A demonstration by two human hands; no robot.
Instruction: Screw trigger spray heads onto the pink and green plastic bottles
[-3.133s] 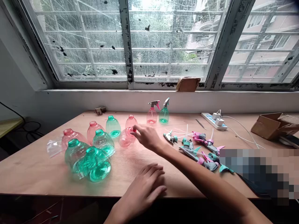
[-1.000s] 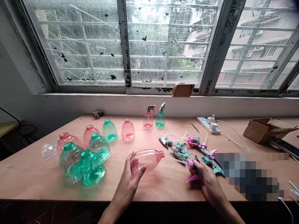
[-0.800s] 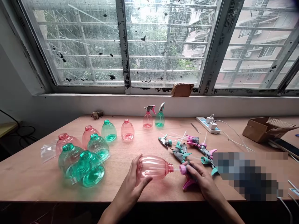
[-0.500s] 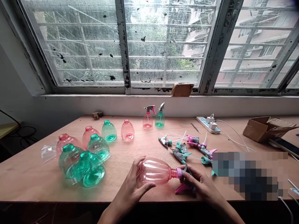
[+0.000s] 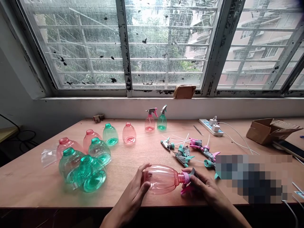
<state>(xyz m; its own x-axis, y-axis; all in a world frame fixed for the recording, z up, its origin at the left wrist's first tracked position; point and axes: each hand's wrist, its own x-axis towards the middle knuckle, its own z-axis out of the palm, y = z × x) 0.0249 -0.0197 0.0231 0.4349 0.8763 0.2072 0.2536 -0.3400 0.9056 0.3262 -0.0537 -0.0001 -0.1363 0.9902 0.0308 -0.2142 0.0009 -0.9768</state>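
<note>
A clear pink spray bottle [image 5: 161, 179] lies on its side in the air above the front of the table, its neck pointing right. My left hand [image 5: 135, 190] is closed around its base end. At the neck, a pink-collared grey trigger sprayer head [image 5: 186, 178] sits against the bottle mouth, and my right hand [image 5: 205, 185] grips it. The pink trigger [image 5: 187, 189] hangs below, partly behind my right fingers. How far the collar is threaded I cannot tell.
Several open green bottles [image 5: 95, 174] and pink bottles [image 5: 129, 133] stand at left. Loose sprayer heads [image 5: 182, 155] lie right of centre. Two assembled spray bottles [image 5: 150, 122] stand at the back, near a power strip [image 5: 209, 126]. A cardboard box [image 5: 266, 131] is far right.
The bottle and sprayer head have shifted slightly right and down. My left thumb has moved up onto the bottle's side, and the right fingers have changed position slightly on the head.
</note>
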